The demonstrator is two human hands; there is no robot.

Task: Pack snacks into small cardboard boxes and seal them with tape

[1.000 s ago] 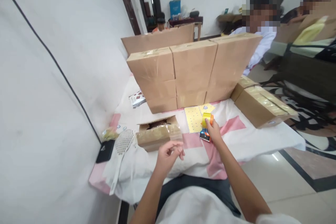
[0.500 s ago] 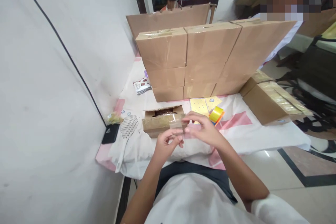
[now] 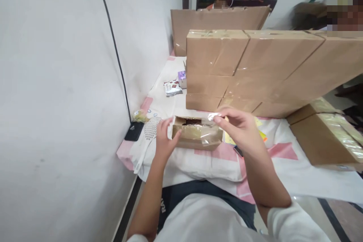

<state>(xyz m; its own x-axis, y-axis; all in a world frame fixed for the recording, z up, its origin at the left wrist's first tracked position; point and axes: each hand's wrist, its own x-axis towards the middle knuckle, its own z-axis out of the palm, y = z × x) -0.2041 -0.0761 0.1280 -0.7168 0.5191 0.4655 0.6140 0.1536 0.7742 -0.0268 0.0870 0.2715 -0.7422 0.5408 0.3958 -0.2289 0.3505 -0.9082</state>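
A small open cardboard box (image 3: 198, 136), wrapped in clear tape, lies on the white and pink cloth (image 3: 215, 162) in front of me. My left hand (image 3: 164, 140) grips the box's left end. Over the box's right end my right hand (image 3: 241, 128) pinches a strip of clear tape (image 3: 214, 116) between thumb and fingers. The tape roll is almost hidden behind my right hand; only an orange bit (image 3: 263, 136) shows beside yellow sheets (image 3: 258, 123).
A wall of stacked cardboard boxes (image 3: 255, 68) stands just behind the small box. More taped boxes (image 3: 326, 136) lie at the right. A white slotted spoon (image 3: 147, 136), a black phone (image 3: 134, 131) and snack packets (image 3: 172, 87) lie near the white wall. Other people sit beyond the boxes.
My right hand left the tape roll on the table and came over the small box with a tape strip. My left hand moved forward onto the box's left end. The view swung left.
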